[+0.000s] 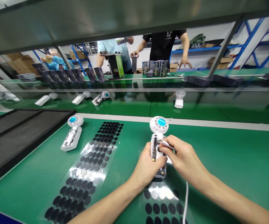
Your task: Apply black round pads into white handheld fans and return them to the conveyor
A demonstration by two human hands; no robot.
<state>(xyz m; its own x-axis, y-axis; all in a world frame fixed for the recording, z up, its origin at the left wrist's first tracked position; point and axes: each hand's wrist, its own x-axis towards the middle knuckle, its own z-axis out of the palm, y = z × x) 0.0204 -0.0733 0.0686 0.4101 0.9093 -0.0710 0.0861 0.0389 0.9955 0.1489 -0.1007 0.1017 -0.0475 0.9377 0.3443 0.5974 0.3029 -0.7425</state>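
Observation:
A white handheld fan [159,124] with a round slotted head, a blue centre disc and a see-through handle is in front of me. My left hand [146,166] is wrapped round its handle, the thumb across the front. My right hand [181,155] pinches the plug end of a white cable [186,199] against the upper part of the handle. Whether the plug sits inside a socket I cannot tell. Below the fan lies a clear sheet of black round stickers [164,208], partly covered by my hands.
To the left lie a longer sheet of black round stickers [85,168] and another fan [72,137], beside a dark belt [20,133]. Several fans, one a white fan [179,101], rest on the green strip beyond the ledge. Two co-workers stand opposite among dark boxes [62,76]; another is far left.

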